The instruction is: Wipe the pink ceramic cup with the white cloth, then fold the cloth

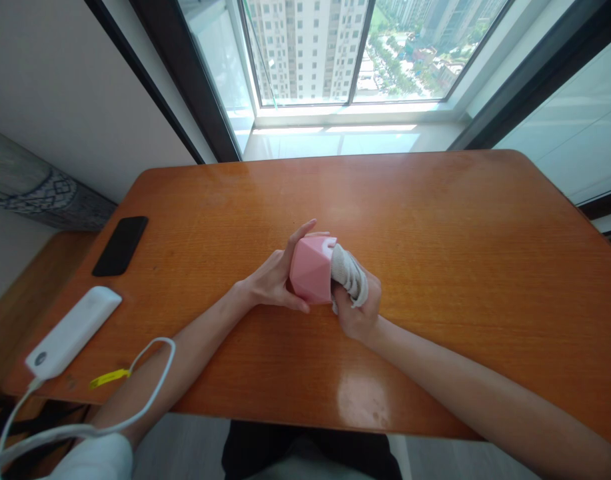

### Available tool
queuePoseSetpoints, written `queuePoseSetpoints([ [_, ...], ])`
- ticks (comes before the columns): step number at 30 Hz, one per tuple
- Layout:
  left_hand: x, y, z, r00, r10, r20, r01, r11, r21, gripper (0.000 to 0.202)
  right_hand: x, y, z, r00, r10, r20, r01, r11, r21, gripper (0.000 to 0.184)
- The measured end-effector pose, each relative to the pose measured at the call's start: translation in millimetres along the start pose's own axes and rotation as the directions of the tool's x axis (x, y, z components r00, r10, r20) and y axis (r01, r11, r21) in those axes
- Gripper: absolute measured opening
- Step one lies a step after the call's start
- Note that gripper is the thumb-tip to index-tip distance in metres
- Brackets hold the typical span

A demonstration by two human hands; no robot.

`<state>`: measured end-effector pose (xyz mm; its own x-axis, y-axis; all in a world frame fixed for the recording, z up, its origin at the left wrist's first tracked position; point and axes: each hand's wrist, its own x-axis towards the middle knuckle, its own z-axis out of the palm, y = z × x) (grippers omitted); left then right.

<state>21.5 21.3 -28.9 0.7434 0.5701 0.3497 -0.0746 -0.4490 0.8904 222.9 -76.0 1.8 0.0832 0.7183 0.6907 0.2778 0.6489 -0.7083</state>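
My left hand (pixel 274 277) grips a pink faceted cup (pixel 310 270) tipped on its side just above the middle of the wooden table (pixel 435 220). Its fingers wrap round the cup's base and far side, thumb underneath. My right hand (pixel 358 310) is closed on a whitish cloth (pixel 349 272) that is pushed into the cup's open mouth on the right. Both hands meet at the cup.
A black phone (pixel 120 245) lies face down near the table's left edge. A white power bank (pixel 72 331) with a white cable (pixel 150 373) and a yellow tag sits at the front left corner. A large window runs behind the table.
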Motion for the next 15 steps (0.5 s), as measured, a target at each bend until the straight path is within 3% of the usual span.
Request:
queuePoseSetpoints([
  [4,-0.3,-2.5,0.3,0.987,0.151,-0.051,-0.147,0.986,0.079,0.169,-0.8,0.4,-0.6,0.999,0.04,0.007,-0.04,0.999,-0.013,0.015],
  [8,0.9,2.0,2.2,0.991,0.135,-0.023,-0.128,0.973,0.195,0.179,-1.7,1.4,-1.0,0.999,0.054,0.003,-0.054,0.998,-0.016,0.015],
  [11,1.9,7.1,6.4,0.991,0.125,-0.038,-0.112,0.963,0.247,0.17,-2.0,2.0,-1.1,0.999,0.039,0.007,-0.039,0.999,0.017,0.012],
  [15,3.0,9.3,10.5,0.971,0.225,-0.078,-0.186,0.921,0.342,0.15,-1.3,2.2,-0.9,0.999,0.046,0.008,-0.047,0.999,0.028,0.013],
])
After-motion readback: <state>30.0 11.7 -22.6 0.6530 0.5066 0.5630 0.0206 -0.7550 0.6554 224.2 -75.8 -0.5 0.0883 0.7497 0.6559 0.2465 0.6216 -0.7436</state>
